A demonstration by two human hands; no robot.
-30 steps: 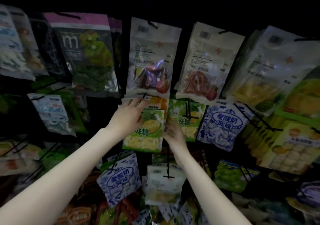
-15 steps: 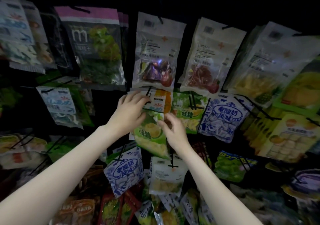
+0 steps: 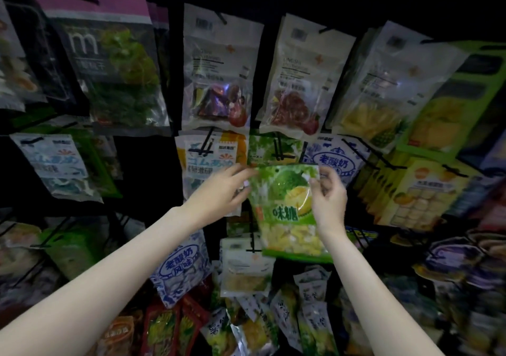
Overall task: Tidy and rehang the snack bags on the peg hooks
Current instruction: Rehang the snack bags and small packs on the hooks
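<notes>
Left hand [image 3: 223, 191]: the top left corner of the green durian candy bag [image 3: 287, 208] is pinched between curled fingers and thumb.
Right hand [image 3: 330, 199]: the bag's top right corner is gripped, with the fingers curled over its front.
Bag location: it is held up between the two hands, in front of the display and off any hook.
Bag orientation: the long axis is upright, tilted slightly; the printed face is turned toward the camera, with the top edge up at the fingertips and the bottom edge hanging below the right wrist.
Hang hole: a small round hole is seen in the top edge, midway between the hands.
Peg hook [image 3: 279, 147]: a black hook is found just above the hands, already carrying a similar green bag [image 3: 273, 147].
Edges and room: a blue-and-white bag [image 3: 334, 158] sits just behind the right hand; an orange-and-white bag [image 3: 208, 153] lies just above the left hand. A dark open gap is noted left of the left forearm.
Writing: "味糖" is read in white on the held bag; "老酸奶" is read on the blue-and-white bag. Other print is too blurred to read.
</notes>
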